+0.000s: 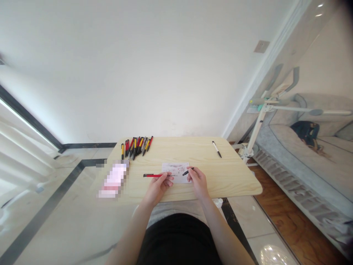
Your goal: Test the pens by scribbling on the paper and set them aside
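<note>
My left hand (pixel 162 183) is closed around a red pen (pixel 152 176), whose black clip end points left. A thin refill seems to stick out of the pen's right end. Between the fingers of my right hand (pixel 198 180) is a short black pen part (pixel 188 171), looking like a grip section, apart from the red pen. Under both hands lies a white sheet of paper (pixel 182 178) with dark and red marks.
Several red, yellow, black and grey pens (pixel 135 146) lie in a pile at the table's (pixel 234 180) back left. A white and black pen (pixel 216 148) rests at the back right. A blurred pinkish item (pixel 113 180) lies at the left edge.
</note>
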A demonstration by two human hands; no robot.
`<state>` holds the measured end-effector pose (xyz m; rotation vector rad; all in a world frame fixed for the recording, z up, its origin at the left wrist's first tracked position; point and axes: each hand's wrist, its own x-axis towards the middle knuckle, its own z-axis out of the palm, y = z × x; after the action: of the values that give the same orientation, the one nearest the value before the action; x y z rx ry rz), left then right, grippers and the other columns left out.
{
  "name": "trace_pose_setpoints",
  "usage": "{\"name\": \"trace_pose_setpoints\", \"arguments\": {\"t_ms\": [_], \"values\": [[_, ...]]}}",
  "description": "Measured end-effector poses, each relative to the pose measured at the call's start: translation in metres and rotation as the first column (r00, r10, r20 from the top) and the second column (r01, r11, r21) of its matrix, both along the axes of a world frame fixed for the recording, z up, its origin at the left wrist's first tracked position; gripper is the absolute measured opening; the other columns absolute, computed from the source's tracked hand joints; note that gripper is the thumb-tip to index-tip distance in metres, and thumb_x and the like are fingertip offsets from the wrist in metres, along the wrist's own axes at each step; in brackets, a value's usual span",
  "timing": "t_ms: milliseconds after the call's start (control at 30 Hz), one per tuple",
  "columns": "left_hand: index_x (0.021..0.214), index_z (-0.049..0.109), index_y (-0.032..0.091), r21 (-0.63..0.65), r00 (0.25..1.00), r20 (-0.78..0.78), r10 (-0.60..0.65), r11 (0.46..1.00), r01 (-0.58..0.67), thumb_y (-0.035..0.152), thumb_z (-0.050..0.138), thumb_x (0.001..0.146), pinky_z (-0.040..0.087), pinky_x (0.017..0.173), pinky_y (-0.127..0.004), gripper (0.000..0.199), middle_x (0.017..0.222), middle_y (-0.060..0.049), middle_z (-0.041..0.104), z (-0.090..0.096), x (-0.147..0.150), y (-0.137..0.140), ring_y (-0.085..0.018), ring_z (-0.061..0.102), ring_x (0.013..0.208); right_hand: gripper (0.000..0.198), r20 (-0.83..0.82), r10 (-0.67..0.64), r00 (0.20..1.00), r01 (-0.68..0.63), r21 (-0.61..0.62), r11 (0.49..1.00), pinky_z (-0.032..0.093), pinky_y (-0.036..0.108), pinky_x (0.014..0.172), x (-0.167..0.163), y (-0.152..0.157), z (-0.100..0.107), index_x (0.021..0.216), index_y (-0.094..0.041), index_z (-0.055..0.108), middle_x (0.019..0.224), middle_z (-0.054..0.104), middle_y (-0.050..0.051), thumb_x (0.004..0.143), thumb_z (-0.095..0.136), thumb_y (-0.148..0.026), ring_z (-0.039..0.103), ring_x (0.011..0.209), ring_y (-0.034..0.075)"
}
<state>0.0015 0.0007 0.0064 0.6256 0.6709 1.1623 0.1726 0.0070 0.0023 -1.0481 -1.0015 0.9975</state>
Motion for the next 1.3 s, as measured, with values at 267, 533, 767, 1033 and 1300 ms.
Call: {"name": "trace_pose_setpoints", "arguments": {"t_ms": [267, 533, 767, 1033, 1300], "values": [[0.087, 0.062, 0.008, -0.007, 1.0, 0.012, 0.006, 1.0, -0.006, 0.028, 0.06, 0.073, 0.042, 0.059, -0.024, 0.024, 0.072, -0.007, 0.064, -0.001, -0.001, 0.001, -0.01, 0.055, 0.054, 0.024, -0.264, -0.009, 0.965, -0.01, -0.069, 0.998, 0.034, 0.02, 0.038, -0.013, -0.001, -0.004, 0.081, -0.015, 0.059, 0.056, 0.055, -0.001, 0.07, 0.062, -0.036, 0.045, 0.042, 0.008], [0.088, 0.062, 0.009, 0.005, 0.999, 0.02, 0.034, 0.999, -0.034, 0.027, 0.059, 0.074, 0.043, 0.059, -0.024, 0.023, 0.072, -0.007, 0.065, -0.002, 0.0, 0.001, -0.009, 0.055, 0.053, 0.021, -0.243, 0.103, 0.965, -0.111, -0.019, 0.994, 0.033, 0.019, 0.037, -0.011, -0.005, -0.007, 0.082, -0.015, 0.061, 0.062, 0.061, 0.001, 0.073, 0.06, -0.034, 0.046, 0.041, 0.007], [0.087, 0.062, 0.009, 0.004, 1.0, 0.014, 0.018, 1.0, -0.018, 0.028, 0.06, 0.073, 0.042, 0.058, -0.024, 0.024, 0.072, -0.006, 0.065, -0.002, 0.0, 0.001, -0.009, 0.055, 0.053, 0.022, -0.184, 0.139, 0.973, -0.147, -0.03, 0.989, 0.033, 0.02, 0.037, -0.01, -0.005, -0.006, 0.084, -0.014, 0.061, 0.064, 0.062, 0.003, 0.073, 0.06, -0.034, 0.045, 0.04, 0.007], [0.088, 0.062, 0.009, 0.013, 1.0, 0.019, 0.016, 1.0, -0.017, 0.027, 0.058, 0.075, 0.043, 0.058, -0.024, 0.022, 0.073, -0.007, 0.065, -0.003, 0.0, 0.001, -0.009, 0.055, 0.053, 0.023, -0.199, 0.147, 0.969, -0.155, -0.027, 0.988, 0.033, 0.019, 0.036, -0.009, -0.006, -0.006, 0.084, -0.014, 0.061, 0.063, 0.062, 0.003, 0.073, 0.06, -0.034, 0.045, 0.04, 0.006], [0.088, 0.062, 0.009, 0.022, 1.0, 0.011, 0.013, 1.0, -0.014, 0.027, 0.058, 0.075, 0.042, 0.058, -0.023, 0.022, 0.074, -0.007, 0.065, -0.002, 0.0, 0.001, -0.009, 0.055, 0.053, 0.022, -0.197, 0.156, 0.968, -0.168, -0.041, 0.985, 0.034, 0.019, 0.036, -0.009, -0.006, -0.006, 0.084, -0.015, 0.061, 0.064, 0.063, 0.003, 0.073, 0.061, -0.033, 0.045, 0.04, 0.007]]}}
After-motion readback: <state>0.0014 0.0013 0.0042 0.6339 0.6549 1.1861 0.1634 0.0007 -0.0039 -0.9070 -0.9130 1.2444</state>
